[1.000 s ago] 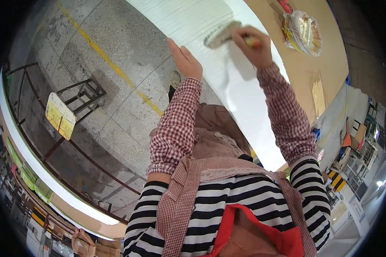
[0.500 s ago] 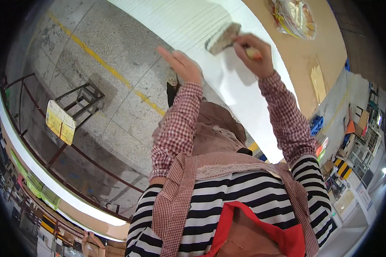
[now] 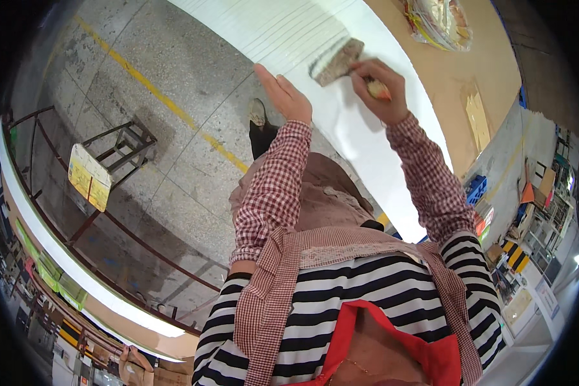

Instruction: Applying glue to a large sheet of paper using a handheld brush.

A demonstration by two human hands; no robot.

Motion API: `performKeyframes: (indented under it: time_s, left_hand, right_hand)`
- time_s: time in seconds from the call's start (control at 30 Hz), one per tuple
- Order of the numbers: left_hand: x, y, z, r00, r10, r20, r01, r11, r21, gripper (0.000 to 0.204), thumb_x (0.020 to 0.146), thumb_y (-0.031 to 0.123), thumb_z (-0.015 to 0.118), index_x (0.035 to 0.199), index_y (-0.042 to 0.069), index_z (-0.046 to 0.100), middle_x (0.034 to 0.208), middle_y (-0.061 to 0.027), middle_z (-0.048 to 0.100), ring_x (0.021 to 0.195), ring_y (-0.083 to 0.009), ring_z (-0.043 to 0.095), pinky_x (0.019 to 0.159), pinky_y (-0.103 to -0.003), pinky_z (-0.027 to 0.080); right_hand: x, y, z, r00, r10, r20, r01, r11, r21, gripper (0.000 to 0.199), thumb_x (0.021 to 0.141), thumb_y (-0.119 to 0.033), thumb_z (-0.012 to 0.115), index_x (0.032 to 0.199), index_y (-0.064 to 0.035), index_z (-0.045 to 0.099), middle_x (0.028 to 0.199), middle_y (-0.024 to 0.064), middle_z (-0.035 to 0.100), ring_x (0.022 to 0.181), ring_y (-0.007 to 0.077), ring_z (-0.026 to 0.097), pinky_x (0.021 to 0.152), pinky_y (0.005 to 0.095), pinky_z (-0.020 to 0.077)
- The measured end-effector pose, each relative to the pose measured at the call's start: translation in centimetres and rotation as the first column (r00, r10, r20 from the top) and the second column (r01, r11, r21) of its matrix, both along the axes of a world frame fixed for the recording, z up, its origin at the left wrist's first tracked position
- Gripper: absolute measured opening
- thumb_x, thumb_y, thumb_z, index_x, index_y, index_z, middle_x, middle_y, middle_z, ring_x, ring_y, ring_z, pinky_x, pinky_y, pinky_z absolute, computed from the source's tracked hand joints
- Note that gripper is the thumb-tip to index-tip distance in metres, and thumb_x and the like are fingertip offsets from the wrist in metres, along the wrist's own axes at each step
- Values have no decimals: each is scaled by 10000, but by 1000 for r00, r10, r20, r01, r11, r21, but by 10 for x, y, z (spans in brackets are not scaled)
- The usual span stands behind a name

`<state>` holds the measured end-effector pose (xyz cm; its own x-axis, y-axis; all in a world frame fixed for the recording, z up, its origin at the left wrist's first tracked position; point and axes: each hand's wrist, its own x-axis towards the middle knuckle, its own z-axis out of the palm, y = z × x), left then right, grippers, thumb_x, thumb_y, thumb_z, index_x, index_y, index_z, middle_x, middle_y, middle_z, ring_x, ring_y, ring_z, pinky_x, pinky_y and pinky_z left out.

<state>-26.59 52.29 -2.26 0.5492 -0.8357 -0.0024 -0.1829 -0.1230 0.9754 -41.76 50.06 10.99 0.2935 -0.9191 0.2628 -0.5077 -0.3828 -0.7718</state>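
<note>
My right hand [image 3: 385, 95] is closed around the short handle of a wide flat brush [image 3: 338, 62]. Its bristle end points left and lies over the white sheet material [image 3: 373, 141], close to a band of thin parallel lines. Whether the bristles touch the surface is hard to tell. My left hand [image 3: 288, 98] is at the left edge of the white material, its fingers stretched out and nothing held. Checked sleeves cover both forearms.
A tan board [image 3: 431, 38] lies under the white material, with a clear plastic bag [image 3: 439, 24] and a pale yellow scrap [image 3: 476, 122] on it. To the left stand a dark metal stool frame [image 3: 125, 145] and a yellowish panel [image 3: 90, 177]. A blue crate [image 3: 476, 189] sits at right.
My left hand has shifted to the right, nearer the white material. The brush in my right hand has moved only slightly. More of a shoe shows below.
</note>
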Motion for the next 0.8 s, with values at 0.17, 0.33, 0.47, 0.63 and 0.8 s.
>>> performKeyframes:
  time_s: [0.17, 0.33, 0.47, 0.63, 0.8]
  left_hand:
    - [6, 4, -3, 997, 15, 75, -14, 1000, -2, 554, 1031, 264, 230, 1456, -85, 158, 1529, -253, 163, 1426, -370, 154, 1173, -438, 133]
    - [1, 3, -7, 996, -9, 90, 11, 1000, -21, 565, 1030, 272, 225, 1457, -89, 135, 1529, -261, 145, 1428, -372, 143, 1174, -431, 130]
    - [1, 4, -11, 997, -11, 80, 13, 1000, -24, 576, 1029, 279, 220, 1454, -98, 127, 1528, -275, 130, 1430, -379, 130, 1174, -423, 130]
    - [5, 6, -13, 990, 27, 139, -23, 999, -27, 557, 1032, 273, 220, 1454, -86, 162, 1524, -253, 177, 1423, -372, 161, 1172, -442, 137]
    - [-1, 1, -6, 993, 19, 121, -16, 999, -30, 558, 1031, 273, 224, 1451, -89, 171, 1520, -262, 180, 1422, -383, 155, 1171, -452, 131]
  right_hand:
    - [-24, 42, 20, 995, 36, -92, -29, 997, 75, 76, 762, 16, 675, 799, -8, 612, 854, 133, 660, 790, 210, 665, 694, 278, 509]
    - [-3, 4, 19, 1000, -4, 8, 4, 999, -47, 78, 766, 7, 678, 790, -13, 606, 853, 125, 657, 785, 203, 658, 687, 276, 505]
    - [-16, 15, -3, 999, 42, 1, -42, 999, 0, 85, 762, 1, 682, 795, -13, 604, 863, 121, 658, 757, 197, 654, 669, 275, 506]
    - [-44, 60, 27, 978, 106, -177, -89, 991, 104, 80, 761, 10, 671, 797, -10, 603, 863, 120, 656, 757, 200, 653, 674, 273, 507]
    - [-8, 24, 34, 1000, 17, 8, -17, 999, 38, 73, 773, 23, 664, 797, 11, 596, 902, 133, 659, 771, 180, 642, 688, 269, 501]
